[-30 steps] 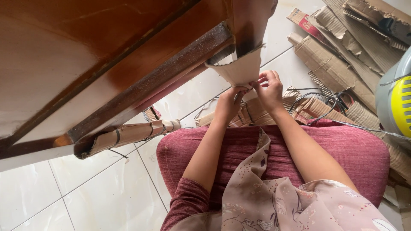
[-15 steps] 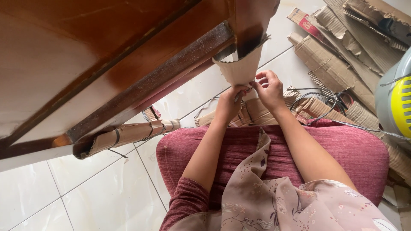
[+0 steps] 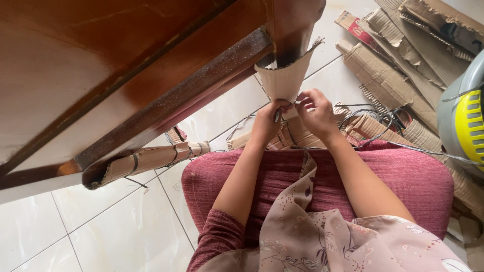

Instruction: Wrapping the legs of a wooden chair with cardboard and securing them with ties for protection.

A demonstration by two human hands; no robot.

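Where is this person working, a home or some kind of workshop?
Probably a room in a home, used for packing furniture. The floor is glossy white tile, a brown wooden table has cardboard wrapped round its legs, and torn cardboard scraps lie piled beside a grey and yellow fan.

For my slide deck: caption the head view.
Both hands, left hand and right hand, pinch a cardboard sleeve wrapped around a wooden furniture leg.

Flattened brown cartons [image 3: 403, 65] (perhaps boxes), right.
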